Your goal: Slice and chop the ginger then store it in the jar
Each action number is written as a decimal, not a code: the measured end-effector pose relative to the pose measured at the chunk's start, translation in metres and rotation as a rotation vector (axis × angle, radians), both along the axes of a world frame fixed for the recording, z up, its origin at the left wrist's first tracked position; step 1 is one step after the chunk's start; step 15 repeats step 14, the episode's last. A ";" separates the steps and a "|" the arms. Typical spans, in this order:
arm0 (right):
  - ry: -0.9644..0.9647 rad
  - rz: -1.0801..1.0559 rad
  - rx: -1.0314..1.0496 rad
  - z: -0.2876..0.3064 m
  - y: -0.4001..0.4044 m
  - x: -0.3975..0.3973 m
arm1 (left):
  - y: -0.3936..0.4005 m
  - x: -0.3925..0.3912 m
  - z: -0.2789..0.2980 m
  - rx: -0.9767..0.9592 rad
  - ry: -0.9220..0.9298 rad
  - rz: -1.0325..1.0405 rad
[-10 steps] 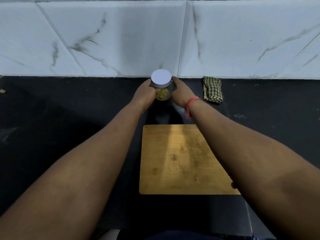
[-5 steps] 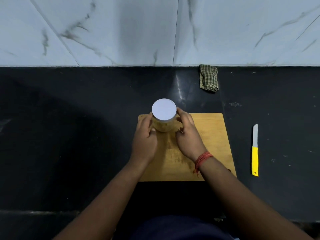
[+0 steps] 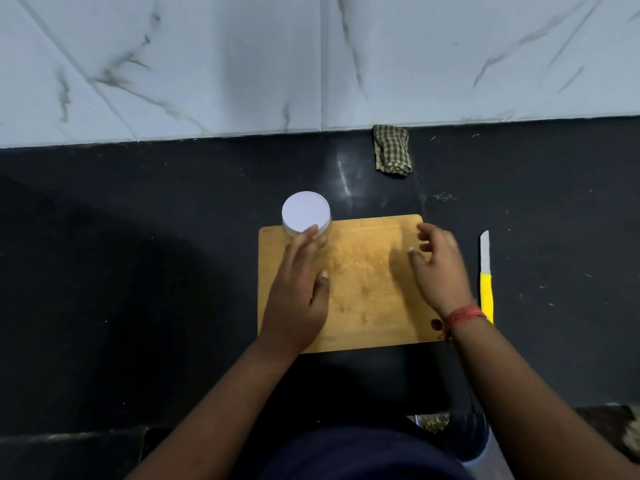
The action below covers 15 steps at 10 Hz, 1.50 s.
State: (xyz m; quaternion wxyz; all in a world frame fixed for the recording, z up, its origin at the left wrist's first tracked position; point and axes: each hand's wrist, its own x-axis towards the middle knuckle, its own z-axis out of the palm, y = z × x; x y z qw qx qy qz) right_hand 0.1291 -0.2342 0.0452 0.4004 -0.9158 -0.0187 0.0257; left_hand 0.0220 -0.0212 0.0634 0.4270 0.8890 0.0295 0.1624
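A clear jar [image 3: 305, 212] with a white lid stands upright at the far left corner of the wooden cutting board [image 3: 367, 282]. My left hand [image 3: 299, 292] reaches to it with straight fingers, the fingertips touching the jar's near side and hiding what is inside. My right hand [image 3: 440, 268] hovers over the right part of the board, fingers loosely bent, holding nothing. No loose ginger shows on the board.
A knife [image 3: 486, 282] with a yellow handle lies on the black counter [image 3: 138, 271] just right of the board, blade pointing away. A folded checked cloth [image 3: 392, 149] sits at the back against the white marble wall [image 3: 242, 64].
Both hands brought the jar from the wall onto the board. It now stands at the board's far left corner. My right hand has let go and moved right; my left fingers have straightened.
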 end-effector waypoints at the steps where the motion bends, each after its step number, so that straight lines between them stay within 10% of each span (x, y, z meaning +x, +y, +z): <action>1: -0.030 -0.216 -0.276 -0.012 -0.062 -0.005 | -0.018 0.000 -0.010 0.041 0.116 -0.155; 3: 0.193 -0.245 -0.522 -0.032 -0.109 -0.021 | -0.041 0.007 -0.035 0.126 0.180 -0.275; 9: 0.336 0.022 -0.176 -0.010 0.004 -0.012 | -0.022 -0.011 -0.029 0.149 0.259 -0.111; 15: 0.020 0.115 -0.462 -0.016 0.009 -0.021 | -0.006 -0.027 -0.043 0.279 0.299 0.145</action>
